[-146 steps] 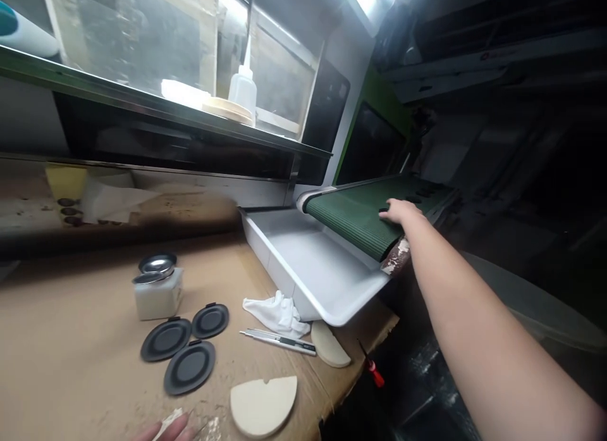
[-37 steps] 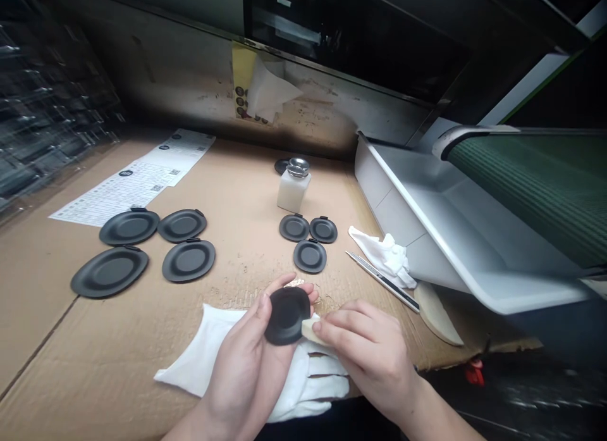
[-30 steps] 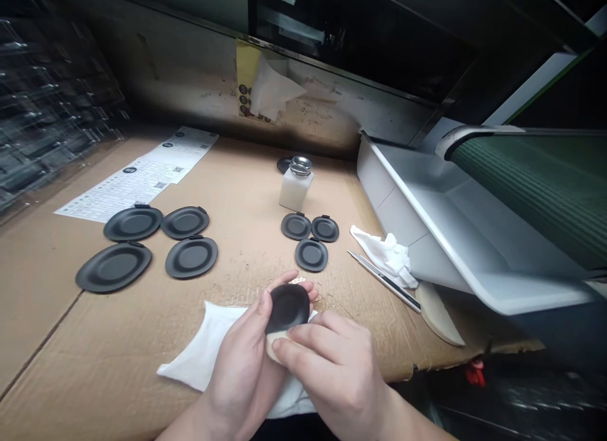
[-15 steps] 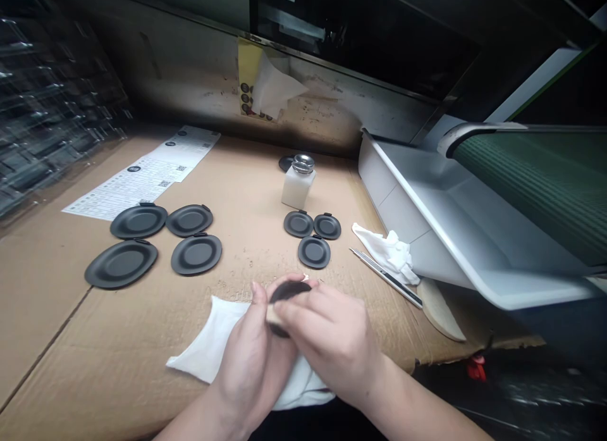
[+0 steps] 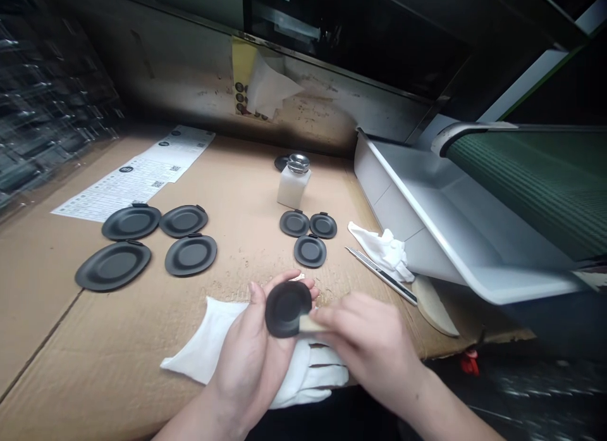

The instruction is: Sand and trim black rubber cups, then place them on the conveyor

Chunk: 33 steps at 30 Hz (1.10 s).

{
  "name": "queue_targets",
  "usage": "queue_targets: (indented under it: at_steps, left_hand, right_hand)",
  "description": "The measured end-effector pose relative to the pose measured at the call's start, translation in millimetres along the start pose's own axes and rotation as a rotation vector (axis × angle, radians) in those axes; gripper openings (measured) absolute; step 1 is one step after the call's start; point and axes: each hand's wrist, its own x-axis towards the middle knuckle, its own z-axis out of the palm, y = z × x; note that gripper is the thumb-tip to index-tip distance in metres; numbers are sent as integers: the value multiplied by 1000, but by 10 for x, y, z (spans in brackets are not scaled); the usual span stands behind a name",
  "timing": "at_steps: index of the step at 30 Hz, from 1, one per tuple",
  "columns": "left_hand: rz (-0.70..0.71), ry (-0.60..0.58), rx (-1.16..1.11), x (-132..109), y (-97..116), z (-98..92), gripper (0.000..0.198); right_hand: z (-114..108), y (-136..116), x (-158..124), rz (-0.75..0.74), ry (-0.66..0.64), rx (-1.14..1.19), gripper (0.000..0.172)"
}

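Observation:
My left hand [image 5: 258, 352], palm up with fingers curled round the edge, holds a small black round dish-shaped part [image 5: 286, 305]. In my right hand [image 5: 367, 340], pinched between thumb and fingers, is a small beige pad [image 5: 310, 325]. Its tip touches the lower right edge of the black part; its exact material I cannot make out. Under my hands lies a white glove [image 5: 208, 340], partly covered by the left hand. Beyond them rest several similar black parts, a cluster with one nearest part [image 5: 310, 251] and a larger group at left [image 5: 114, 265].
A white pump bottle [image 5: 293, 186] with a metal top stands at the back. A utility knife [image 5: 382, 275] and a crumpled white cloth [image 5: 382, 246] lie beside a grey-white bin [image 5: 417, 226]. Printed label sheets [image 5: 128, 186] lie at left on the cardboard [image 5: 237, 194].
My right hand and the beige pad have moved right, from across the black part to its edge. More of the black part and the glove's fingers now show. The view has shifted slightly.

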Motion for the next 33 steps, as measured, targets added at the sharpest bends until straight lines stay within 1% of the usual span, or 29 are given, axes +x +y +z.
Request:
queue_targets:
  at_steps: [2, 4, 8, 11, 14, 16, 18, 20, 21, 23, 25, 27, 30, 32, 33]
  left_hand:
    - [7, -16, 2, 2, -3, -1, 41]
    - [4, -23, 11, -3, -5, -5, 40]
    - [11, -44, 50, -23, -3, -15, 38]
    - [24, -71, 72, -33, -9, -24, 38]
    - [23, -102, 74, -27, -19, -30, 38]
    - [31, -109, 70, -18, -24, -29, 37]
    - [26, -93, 69, -12, -26, -22, 36]
    - [16, -72, 67, -10, -26, -15, 36]
    - [11, -68, 63, -10, -25, -12, 36]
    - [5, -70, 50, -11, -24, -12, 37]
    - [-1, -65, 39, -11, -23, -17, 37]
    - [6, -53, 32, -13, -24, -24, 35]
    - [6, -29, 19, -23, -31, -30, 30]
    - [1, -22, 4, -32, -36, -32, 28]
    - [4, -28, -5, -35, -38, -32, 28]
  right_hand:
    - [-12, 41, 69, 63, 27, 54, 17]
    - [61, 15, 144, 92, 57, 99, 19]
    - [253, -121, 167, 76, 89, 119, 18]
    - [233, -130, 76, 3, 50, 48, 17]
    - [115, -29, 32, -89, 20, -158, 17]
    - [61, 49, 67, -169, 42, -301, 18]
    - [54, 93, 131, -250, 92, -399, 20]
    - [84, 92, 185, -296, 139, -423, 22]
    - [108, 76, 199, -297, 157, -400, 22]
    - [165, 28, 199, -242, 181, -308, 24]
    - [234, -23, 187, -142, 197, -224, 24]
    - [314, -68, 204, -62, 223, -207, 20]
    - [418, -127, 342, -6, 276, -260, 13]
    - [422, -150, 482, 25, 290, -256, 13]
    - [393, -150, 544, 40, 295, -210, 13]
